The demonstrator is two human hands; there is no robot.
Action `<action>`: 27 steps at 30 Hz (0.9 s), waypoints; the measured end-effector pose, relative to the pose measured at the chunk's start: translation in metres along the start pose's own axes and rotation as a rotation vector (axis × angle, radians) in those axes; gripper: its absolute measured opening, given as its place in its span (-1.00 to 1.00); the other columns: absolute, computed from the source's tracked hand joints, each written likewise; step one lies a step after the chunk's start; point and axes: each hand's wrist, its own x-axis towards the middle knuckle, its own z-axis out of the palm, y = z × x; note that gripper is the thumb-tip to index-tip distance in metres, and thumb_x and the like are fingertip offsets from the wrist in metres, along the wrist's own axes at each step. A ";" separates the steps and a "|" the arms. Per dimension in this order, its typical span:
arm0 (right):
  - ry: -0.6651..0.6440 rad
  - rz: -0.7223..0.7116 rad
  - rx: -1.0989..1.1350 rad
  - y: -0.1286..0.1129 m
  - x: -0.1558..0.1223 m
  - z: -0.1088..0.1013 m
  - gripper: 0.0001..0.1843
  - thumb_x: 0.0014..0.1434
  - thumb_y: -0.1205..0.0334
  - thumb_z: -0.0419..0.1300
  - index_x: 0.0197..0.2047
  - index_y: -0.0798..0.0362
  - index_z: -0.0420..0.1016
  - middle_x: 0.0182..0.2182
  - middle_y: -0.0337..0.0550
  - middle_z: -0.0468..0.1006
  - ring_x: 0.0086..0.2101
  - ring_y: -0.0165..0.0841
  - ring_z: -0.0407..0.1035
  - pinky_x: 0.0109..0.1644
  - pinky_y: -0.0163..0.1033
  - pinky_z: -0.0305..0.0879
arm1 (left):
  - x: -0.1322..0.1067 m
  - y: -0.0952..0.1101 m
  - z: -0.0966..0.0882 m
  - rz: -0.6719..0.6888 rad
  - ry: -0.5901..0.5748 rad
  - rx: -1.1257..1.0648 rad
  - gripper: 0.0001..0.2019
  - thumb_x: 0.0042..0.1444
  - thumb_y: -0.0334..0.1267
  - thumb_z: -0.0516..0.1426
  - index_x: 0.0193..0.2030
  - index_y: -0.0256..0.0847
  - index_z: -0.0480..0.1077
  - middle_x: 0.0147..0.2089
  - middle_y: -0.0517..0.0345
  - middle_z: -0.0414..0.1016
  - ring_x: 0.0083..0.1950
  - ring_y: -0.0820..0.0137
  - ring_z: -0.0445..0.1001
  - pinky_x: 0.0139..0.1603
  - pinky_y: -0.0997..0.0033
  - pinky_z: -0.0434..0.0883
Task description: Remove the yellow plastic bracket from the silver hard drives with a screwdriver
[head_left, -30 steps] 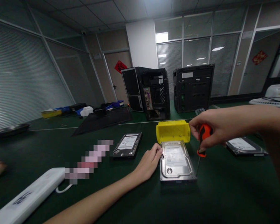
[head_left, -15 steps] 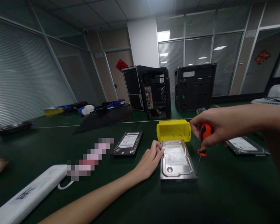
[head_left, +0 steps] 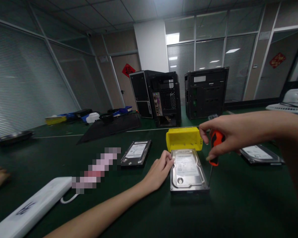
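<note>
The right hand (head_left: 225, 132) has its grip wrapped round a screwdriver (head_left: 218, 138), tip at the near right corner of a hard drive (head_left: 187, 167) on the surface (head_left: 144, 215). The left hand (head_left: 160, 167) touches the drive's left edge; whether it grips, I cannot tell. The drive looks unopened; progress at that corner is unclear.

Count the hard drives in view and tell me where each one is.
3: the silver drive between the left hand and the screwdriver, a darker drive farther left, and a third drive at the right, partly hidden by the right arm, which may hide more.
</note>
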 end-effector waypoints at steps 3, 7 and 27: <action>0.053 -0.005 -0.043 0.001 -0.001 0.000 -0.37 -0.13 -0.23 0.16 -0.03 -0.06 0.32 -0.23 -0.15 0.50 -0.31 -0.24 0.40 -0.36 -0.27 0.28 | 0.000 0.000 0.000 0.000 0.004 0.002 -0.75 0.22 -0.04 -0.17 -0.22 -0.14 0.15 -0.36 0.24 0.30 -0.34 0.41 0.30 -0.31 0.44 0.22; 0.094 0.015 -0.096 0.000 -0.004 0.000 -0.29 -0.14 -0.21 0.17 0.05 -0.07 0.25 -0.25 -0.16 0.48 -0.34 -0.25 0.39 -0.42 -0.28 0.28 | 0.000 0.001 0.000 -0.006 0.004 -0.011 -0.75 0.21 -0.03 -0.17 -0.22 -0.15 0.15 -0.37 0.23 0.30 -0.35 0.41 0.30 -0.32 0.44 0.23; -0.130 0.019 0.186 -0.011 -0.001 -0.004 -0.47 -0.04 -0.15 0.10 -0.10 0.05 0.40 -0.35 -0.13 0.51 -0.51 -0.37 0.36 -0.53 -0.35 0.23 | 0.000 0.003 -0.001 -0.018 -0.016 -0.016 -0.71 0.22 -0.03 -0.20 -0.23 -0.16 0.17 -0.35 0.21 0.32 -0.32 0.40 0.31 -0.29 0.43 0.24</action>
